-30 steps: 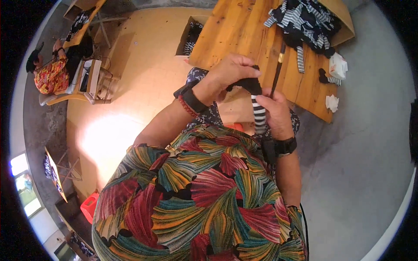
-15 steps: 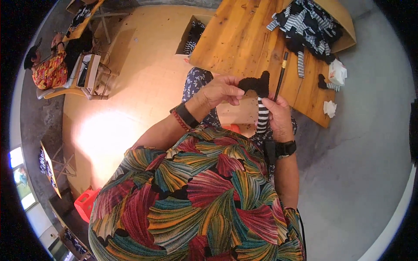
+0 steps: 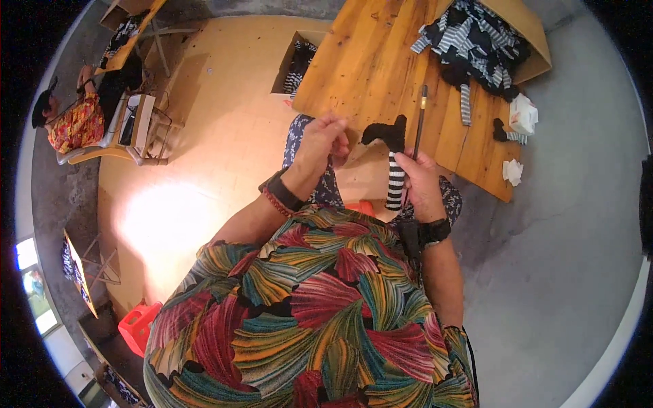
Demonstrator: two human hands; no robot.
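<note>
My right hand (image 3: 422, 182) grips a small stuffed fabric leg with a black fuzzy boot-shaped end (image 3: 389, 134) and a black-and-white striped shaft (image 3: 396, 182). In the same hand is a slim black rod (image 3: 417, 126) with a gold band near its tip, pointing up and away. To the left, apart from the leg, my left hand (image 3: 321, 146) has its thumb and fingers pinched together. Whatever lies between those fingertips, if anything, is too small to make out.
Ahead is a wooden table (image 3: 367, 68) scattered with dark bits. A heap of striped and black pieces (image 3: 476, 51) spills from a cardboard box (image 3: 530, 41). A tissue pack (image 3: 522, 114) lies at the right edge. Another person (image 3: 78, 119) sits far left. A red stool (image 3: 139, 328) stands lower left.
My left hand has let go of the black end and moved left, away from it. My right hand has shifted slightly left with the leg and the rod.
</note>
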